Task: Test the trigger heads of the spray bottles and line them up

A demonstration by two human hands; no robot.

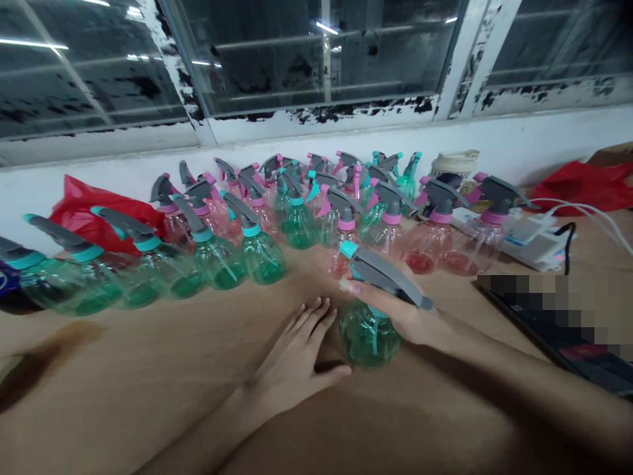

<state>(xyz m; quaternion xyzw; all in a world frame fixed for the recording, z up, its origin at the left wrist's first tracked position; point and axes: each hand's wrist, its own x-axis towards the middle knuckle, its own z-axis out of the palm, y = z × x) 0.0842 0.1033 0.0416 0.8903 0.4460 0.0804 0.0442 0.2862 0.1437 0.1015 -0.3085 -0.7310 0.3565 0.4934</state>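
My right hand [415, 316] is wrapped round the neck of a green spray bottle [370, 336], just under its grey trigger head with a teal nozzle. This bottle is upright near the middle of the table; whether its base touches the wood I cannot tell. To its left, my left hand [301, 349] lies palm down on the table [188, 389], fingers stretched and holding nothing. Behind the hands, several green spray bottles [264, 260] with teal collars form a row at the left. Several pink spray bottles [467, 251] with pink collars stand at the right, and more of both colours crowd behind.
Red plastic bags [106, 211] lie at the back left and far right. A white power strip [534, 241] with cables sits behind a dark flat device [534, 330], partly blurred out. A pale container [455, 163] stands by the wall under the windows.
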